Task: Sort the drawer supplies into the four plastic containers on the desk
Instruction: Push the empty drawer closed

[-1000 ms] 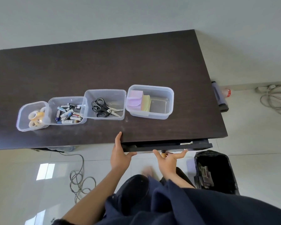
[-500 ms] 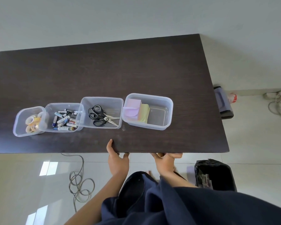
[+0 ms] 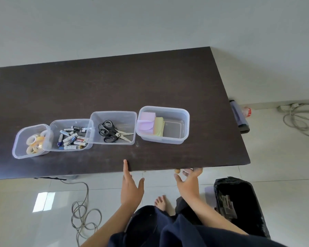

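Four clear plastic containers (image 3: 112, 128) stand in a row near the front edge of the dark desk (image 3: 114, 82), each touching or nearly touching its neighbour. From left to right, the first holds rolls of tape (image 3: 35, 142), about five, though they overlap and the count is unsure; the second holds a heap of batteries (image 3: 71, 138), more than ten and too tangled to count; the third holds scissors (image 3: 112, 131), two black-handled pairs by the look of the loops, lying crossed so their blades merge; the fourth holds two pads of sticky notes (image 3: 151, 125), one pink and one yellow, pressed against its left wall, with the right half of its floor bare. Both hands are empty at the desk's front edge. On the left hand (image 3: 131, 186), the fingers are spread and straight, and one fingertip lies against the edge. On the right hand (image 3: 189, 180), the fingers are loosely open with their tips tucked under the desk's lip, so what they touch is hidden. No drawer can be seen below the desk top. One black bin (image 3: 239, 202) stands on the floor to the right, its contents hard to make out.
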A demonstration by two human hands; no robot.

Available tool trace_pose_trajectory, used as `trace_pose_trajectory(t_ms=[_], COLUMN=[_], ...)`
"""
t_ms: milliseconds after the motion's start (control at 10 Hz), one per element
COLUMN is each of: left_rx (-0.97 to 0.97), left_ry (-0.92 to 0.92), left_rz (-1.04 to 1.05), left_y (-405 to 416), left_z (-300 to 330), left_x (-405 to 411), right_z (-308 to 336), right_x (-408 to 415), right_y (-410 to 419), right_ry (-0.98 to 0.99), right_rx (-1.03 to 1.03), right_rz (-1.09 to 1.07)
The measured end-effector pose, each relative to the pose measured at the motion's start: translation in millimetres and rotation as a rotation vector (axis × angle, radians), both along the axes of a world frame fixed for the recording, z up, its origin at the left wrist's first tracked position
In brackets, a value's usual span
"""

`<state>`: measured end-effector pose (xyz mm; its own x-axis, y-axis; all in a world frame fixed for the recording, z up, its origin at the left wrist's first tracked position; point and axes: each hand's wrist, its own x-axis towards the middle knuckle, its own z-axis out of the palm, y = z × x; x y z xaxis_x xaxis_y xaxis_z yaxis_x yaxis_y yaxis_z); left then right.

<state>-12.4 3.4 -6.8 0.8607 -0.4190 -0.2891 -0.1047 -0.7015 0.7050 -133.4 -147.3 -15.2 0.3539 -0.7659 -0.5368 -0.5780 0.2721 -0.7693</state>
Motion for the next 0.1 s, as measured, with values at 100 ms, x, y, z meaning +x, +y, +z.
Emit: trace_pose_trajectory(t_ms=[100], left_rx=[0.166], left_ry=[-0.121], left_rz=[-0.261], left_y=[36.7], left_z=[-15.9], left_x=[-7.1], right_z=[30.6], right_x=[-19.8], right_y=[-9.1], right_ry=[-0.034], right_rx=[0.11], right_rz=[-0.285])
